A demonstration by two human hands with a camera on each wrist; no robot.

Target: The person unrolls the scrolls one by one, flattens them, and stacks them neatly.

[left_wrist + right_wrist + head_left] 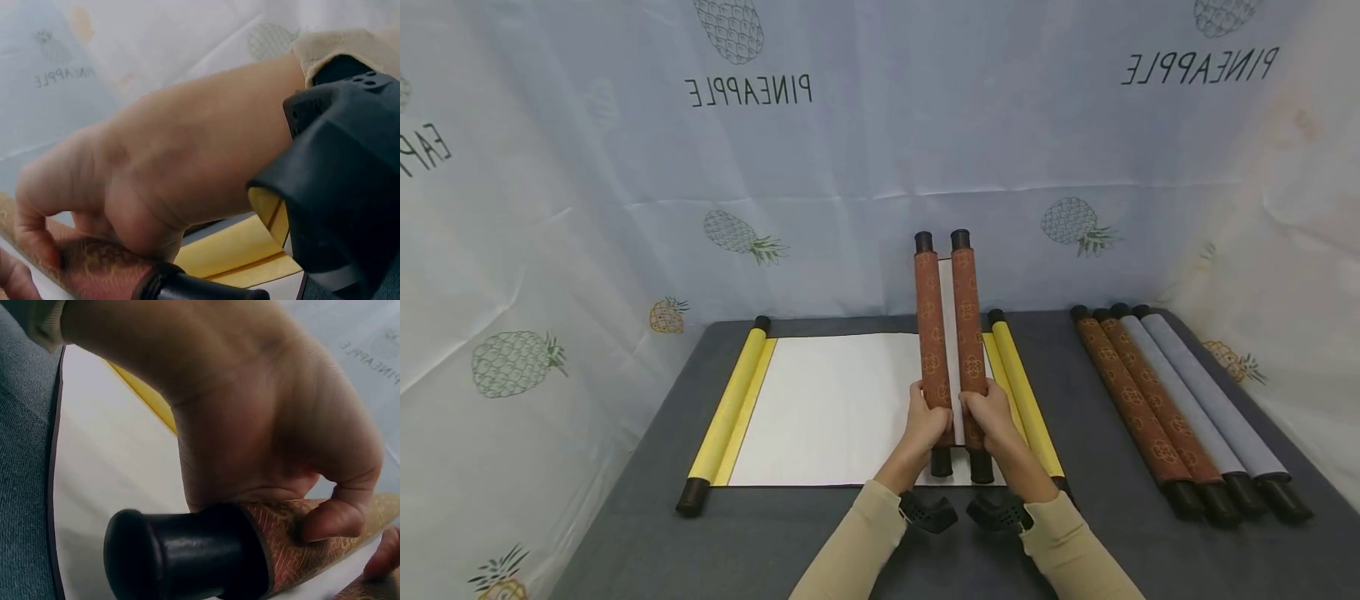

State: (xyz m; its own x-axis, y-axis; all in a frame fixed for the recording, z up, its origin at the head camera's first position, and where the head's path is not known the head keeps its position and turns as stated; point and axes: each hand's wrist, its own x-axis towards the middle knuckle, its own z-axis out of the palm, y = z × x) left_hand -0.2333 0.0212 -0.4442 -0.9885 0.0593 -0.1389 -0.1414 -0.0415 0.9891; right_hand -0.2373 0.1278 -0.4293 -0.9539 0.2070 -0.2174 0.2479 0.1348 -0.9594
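Hands both on brown scroll (950, 333), near end, tilted up off bench (625, 542) with far end raised. Left hand (925, 425) grip curled round left roller, fingers wrapped, thumb on patterned cover; right hand (988, 417) grip same on right roller, just above its black end cap (181, 556). Rollers side by side, narrow strip of white paper showing between them. Neither grip spread; both clamped on scroll.

Scroll sits over right part of yellow scroll (857, 408), which lies unrolled flat on bench: white sheet in middle, yellow rollers at left and right edges. Near caps of brown scroll just above white sheet's near edge.

Right side of bench: four rolled scrolls (1180, 408) packed together, two brown at left, two grey at right, well apart from hands. Pineapple-print cloth (737, 167) behind and at sides.
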